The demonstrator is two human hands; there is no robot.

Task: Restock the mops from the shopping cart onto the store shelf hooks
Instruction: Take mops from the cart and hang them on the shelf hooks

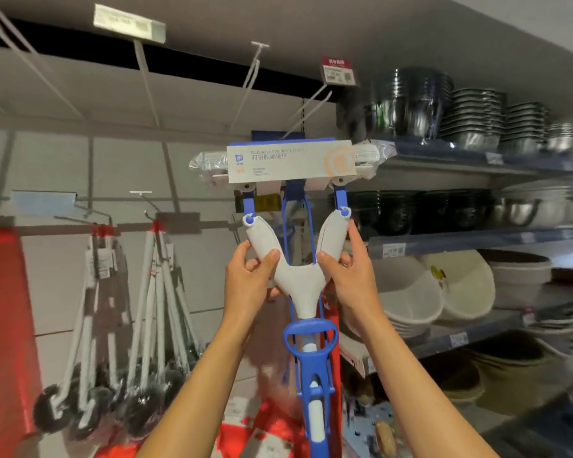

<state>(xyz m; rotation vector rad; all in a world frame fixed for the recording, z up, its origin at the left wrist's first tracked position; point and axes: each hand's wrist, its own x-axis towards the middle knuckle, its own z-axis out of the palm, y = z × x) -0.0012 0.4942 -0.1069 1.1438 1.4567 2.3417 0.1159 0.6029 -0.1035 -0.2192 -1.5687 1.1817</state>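
Here | mop (pixel 298 285) upright, head up | left hand (pixel 248 285), right hand (pixel 348 282) grip yoke

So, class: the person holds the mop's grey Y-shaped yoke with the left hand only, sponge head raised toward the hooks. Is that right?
Not quite. The head view shows both hands gripping the yoke: left hand on one arm, right hand on the other. The sponge head is raised toward the hooks.

Dim, flat indoor light, with the underside of the grey overhead shelf (pixel 311 31) in shadow. Wide-angle distortion bends the edges, and motion blur smears the hanging dark-headed brushes (pixel 113 375) and stacked shiny metal bowls (pixel 411 104).
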